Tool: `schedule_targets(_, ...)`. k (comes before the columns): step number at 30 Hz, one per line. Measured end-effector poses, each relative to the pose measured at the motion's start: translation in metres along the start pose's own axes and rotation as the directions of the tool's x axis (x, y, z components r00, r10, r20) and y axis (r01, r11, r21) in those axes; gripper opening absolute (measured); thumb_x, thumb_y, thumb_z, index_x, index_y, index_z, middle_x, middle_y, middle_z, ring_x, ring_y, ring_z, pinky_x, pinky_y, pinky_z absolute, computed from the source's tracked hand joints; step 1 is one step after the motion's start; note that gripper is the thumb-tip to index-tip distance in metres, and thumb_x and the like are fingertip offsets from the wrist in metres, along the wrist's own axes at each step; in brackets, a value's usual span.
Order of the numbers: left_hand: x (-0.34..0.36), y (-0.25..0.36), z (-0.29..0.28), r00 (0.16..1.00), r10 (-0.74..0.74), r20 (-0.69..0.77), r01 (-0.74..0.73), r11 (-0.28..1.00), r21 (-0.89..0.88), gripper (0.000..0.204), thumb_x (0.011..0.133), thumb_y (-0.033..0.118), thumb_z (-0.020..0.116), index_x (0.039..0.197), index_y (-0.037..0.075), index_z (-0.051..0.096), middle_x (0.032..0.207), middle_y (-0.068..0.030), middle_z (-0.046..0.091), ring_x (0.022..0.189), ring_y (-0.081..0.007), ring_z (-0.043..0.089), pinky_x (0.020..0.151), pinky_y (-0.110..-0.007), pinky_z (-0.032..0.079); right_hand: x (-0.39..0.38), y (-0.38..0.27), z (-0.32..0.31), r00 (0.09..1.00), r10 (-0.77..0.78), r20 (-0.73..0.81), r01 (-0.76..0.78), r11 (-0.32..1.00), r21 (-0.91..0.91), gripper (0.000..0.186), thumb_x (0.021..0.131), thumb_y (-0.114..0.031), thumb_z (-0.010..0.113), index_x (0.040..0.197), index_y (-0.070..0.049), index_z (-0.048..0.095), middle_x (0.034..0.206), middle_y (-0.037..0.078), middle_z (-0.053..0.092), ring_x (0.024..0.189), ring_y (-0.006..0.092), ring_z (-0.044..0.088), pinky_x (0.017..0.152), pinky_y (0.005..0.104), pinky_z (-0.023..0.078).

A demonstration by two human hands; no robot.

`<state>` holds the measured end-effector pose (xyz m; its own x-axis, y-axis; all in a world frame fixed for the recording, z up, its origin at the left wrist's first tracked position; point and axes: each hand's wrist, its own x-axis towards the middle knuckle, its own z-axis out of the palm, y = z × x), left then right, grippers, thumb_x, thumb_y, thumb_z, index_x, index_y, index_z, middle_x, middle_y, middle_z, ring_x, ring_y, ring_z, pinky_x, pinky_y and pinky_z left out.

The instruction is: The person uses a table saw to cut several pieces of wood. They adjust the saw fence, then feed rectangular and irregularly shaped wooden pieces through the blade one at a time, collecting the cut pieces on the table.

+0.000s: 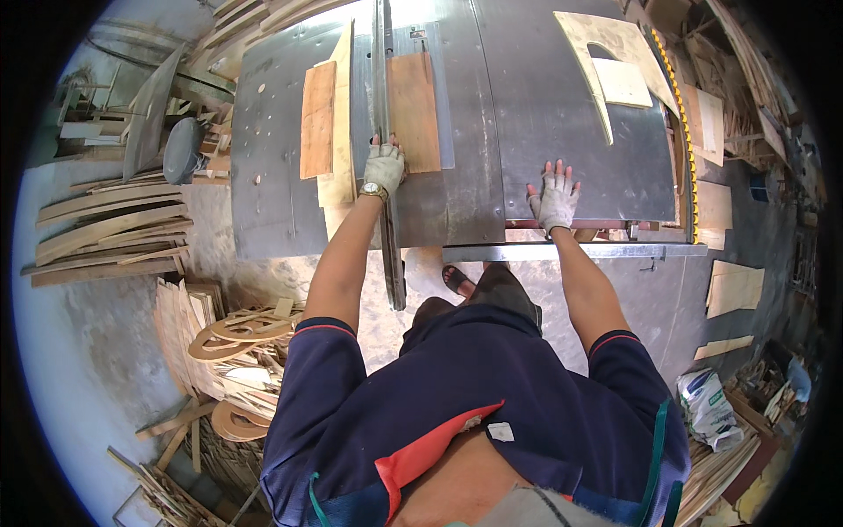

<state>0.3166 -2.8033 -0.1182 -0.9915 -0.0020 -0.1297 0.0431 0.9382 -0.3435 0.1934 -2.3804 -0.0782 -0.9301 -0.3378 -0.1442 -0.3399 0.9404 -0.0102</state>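
Note:
My left hand (385, 165), in a pale fingerless glove with a watch at the wrist, is closed over the long metal fence rail (392, 237) that runs from near to far across a dark metal worktable (281, 211). A brown wooden board (413, 114) lies just right of the rail. Left of it are another brown board (317, 119) and a long pale strip of wood (341, 132). My right hand (555, 198), gloved the same way, lies flat near the table's front edge with its fingers spread, holding nothing.
A pale cut-out panel (619, 44) and a small pale piece (622, 82) lie at the far right. A metal bar (606, 251) edges the front. Curved planks (114, 220) and wood offcuts (250, 351) are piled at left. A white sack (707, 408) stands at lower right.

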Motion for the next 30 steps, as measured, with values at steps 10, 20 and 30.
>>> schedule_targets(10,0.058,-0.039,0.037,0.984,0.092,-0.153,0.013,0.82,0.572,0.049,0.091,0.041,0.053,0.131,0.012,0.056,0.151,-0.008,0.05,0.15,-0.0261,0.033,0.123,-0.065,0.009,0.0,-0.001,-0.007,1.0,0.008,-0.004,-0.008,1.0,0.004,0.081,0.093,-0.054,0.057,0.16,-0.018,0.03,0.169,0.009,0.023,0.157,0.032,0.016,0.125,0.0576,0.012)
schedule_targets(20,0.094,-0.058,-0.006,0.996,0.004,0.084,-0.007,0.999,0.033,0.046,0.094,0.038,0.053,0.131,0.011,0.059,0.148,-0.009,0.053,0.149,-0.0264,0.034,0.124,-0.063,0.008,-0.001,-0.002,-0.01,0.999,0.028,0.02,-0.029,0.999,0.037,0.082,0.091,-0.051,0.062,0.16,-0.018,0.032,0.168,0.008,0.025,0.156,0.0317,0.017,0.125,0.0566,0.013)
schedule_targets(30,0.126,-0.077,-0.024,0.988,0.039,0.147,-0.051,0.996,0.079,0.054,0.093,0.044,0.055,0.134,0.01,0.057,0.149,-0.0067,0.052,0.148,-0.0246,0.035,0.123,-0.062,0.011,-0.001,0.002,-0.004,0.999,0.015,0.034,-0.018,0.997,0.071,0.083,0.09,-0.054,0.062,0.159,-0.016,0.033,0.169,0.01,0.022,0.157,0.0323,0.013,0.125,0.0575,0.007)
